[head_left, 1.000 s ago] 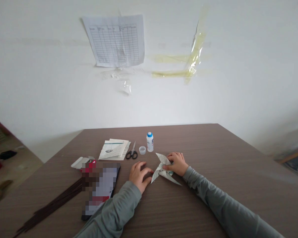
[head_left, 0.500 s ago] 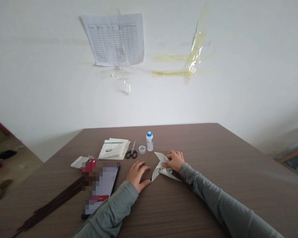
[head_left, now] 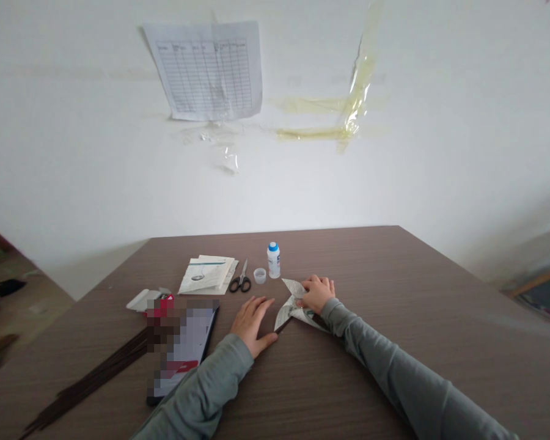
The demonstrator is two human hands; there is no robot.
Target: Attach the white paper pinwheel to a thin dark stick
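A folded newspaper pinwheel (head_left: 288, 303) lies on the brown table (head_left: 394, 342) in front of me. My right hand (head_left: 318, 292) rests on its right side, fingers curled and pressing the paper down. Just left of the pinwheel, my left hand (head_left: 251, 322) lies flat on the table with its fingers stretched out and nothing in it. A thin dark stick (head_left: 282, 327) shows under the pinwheel's lower edge, near my left fingertips.
Behind the hands stand a small white glue bottle with a blue cap (head_left: 274, 260), its loose cap (head_left: 259, 275), scissors (head_left: 241, 282) and a stack of papers (head_left: 207, 274). A phone (head_left: 183, 351), a small box (head_left: 147, 299) and dark sticks (head_left: 87, 385) lie left.
My left hand has opened out flatter beside the pinwheel. The right hand stays pressed on the paper. The view has shifted slightly.
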